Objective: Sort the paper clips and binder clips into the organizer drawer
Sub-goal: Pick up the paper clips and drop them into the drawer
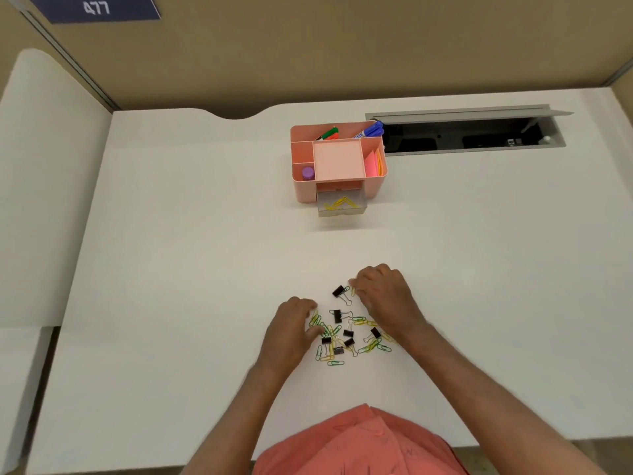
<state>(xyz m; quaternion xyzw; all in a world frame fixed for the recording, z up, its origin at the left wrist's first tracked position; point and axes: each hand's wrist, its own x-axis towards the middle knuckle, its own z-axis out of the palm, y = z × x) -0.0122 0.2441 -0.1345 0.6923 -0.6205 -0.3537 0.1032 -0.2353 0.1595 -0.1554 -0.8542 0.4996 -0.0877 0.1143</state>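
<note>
A loose pile of green and yellow paper clips [334, 363] and several black binder clips [338, 291] lies on the white desk in front of me. My left hand [291, 332] rests at the pile's left edge, fingers curled onto some paper clips. My right hand [385, 296] sits at the pile's upper right, fingertips pinched on a yellow paper clip beside a binder clip. Further back stands a pink organizer [303, 192]; its clear drawer [342, 210] is pulled out and holds a few yellow paper clips.
The organizer's top compartments hold markers [371, 130], a purple cap [307, 173] and sticky notes [373, 164]. An open cable hatch [466, 135] lies to its right. Beige partition walls close the desk at the back and the left.
</note>
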